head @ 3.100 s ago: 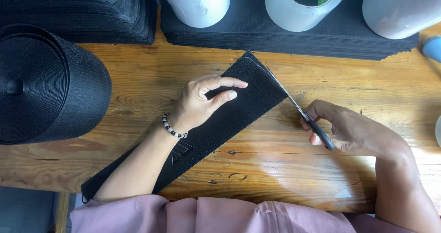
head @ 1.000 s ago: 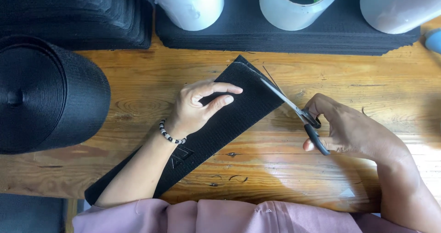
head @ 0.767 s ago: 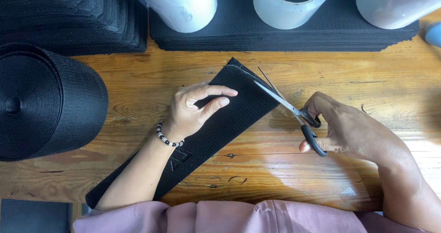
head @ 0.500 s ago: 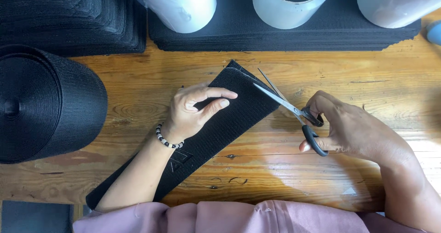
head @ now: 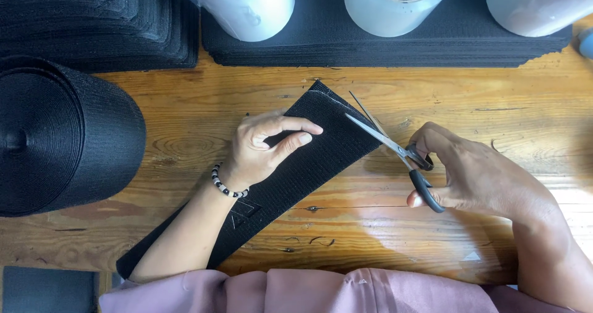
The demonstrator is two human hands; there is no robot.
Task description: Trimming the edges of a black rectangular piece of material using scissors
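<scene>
With the black strip (head: 296, 165) lying mid-frame on the desk (head: 432, 226), we pin it flat under our left hand (head: 262, 152), its grip spread, while our right hand (head: 469, 174), grip closed on the scissors (head: 395, 149), should keep the open blades square to the strip's end.

The strap (head: 296, 165) is black woven cloth, matt, with a fine grainy texture. The scissors (head: 395, 149) have bright, smooth metal blades and glossy black plastic handles. The surface (head: 482, 103) is varnished wood, orange-brown, with visible grain, knots and a soft sheen near 4 o'clock. At 9 o'clock the roll (head: 62, 134) is the same matt black webbing, ribbed on its coiled face. At 12 o'clock the cones (head: 247, 4) look smooth, white and faintly glossy, standing on matt black stacks (head: 395, 47). The bracelet (head: 225, 186) has shiny black and white beads.
</scene>
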